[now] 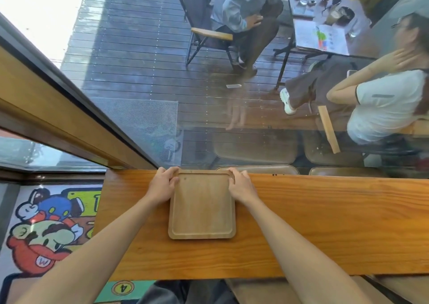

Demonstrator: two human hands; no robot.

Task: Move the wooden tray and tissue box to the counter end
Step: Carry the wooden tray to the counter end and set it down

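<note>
A light wooden tray (201, 207) with rounded corners and a raised rim lies flat on the orange-brown wooden counter (325, 222), close to the counter's left end and against the window. My left hand (162, 184) grips the tray's far left corner. My right hand (241, 185) grips its far right corner. The tray holds nothing. No tissue box is in view.
The counter runs to the right along a glass window (139, 71); its left end (102, 210) stands above a floor with a cartoon picture (44, 229). Beyond the glass, two people sit at a table on a dark deck. Stool seats (257, 169) show behind the counter.
</note>
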